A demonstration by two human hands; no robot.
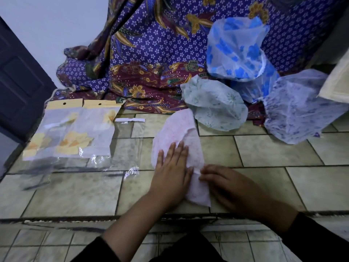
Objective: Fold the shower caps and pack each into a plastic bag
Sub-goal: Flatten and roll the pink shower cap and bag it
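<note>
Head view, step: folding, I judge; the pink shower cap (pixel 179 133) lies part-folded on the tiled floor (pixel 273 152)
Left hand (pixel 171 167): flat, fingers straight, pressing the cap down
Right hand (pixel 222 184): fingers curled, pinching the cap's near edge (a fold, seemingly)
Next move: likely another fold, narrower; then the empty plastic bag (pixel 130 140), lying just left, needs its mouth opened

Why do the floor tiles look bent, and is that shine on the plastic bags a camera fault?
Head view: the wide-angle lens bows the tile lines on the floor, most at the edges; the shine on the clear plastic bags is light glinting off creases; the whole picture is slightly soft.
</note>
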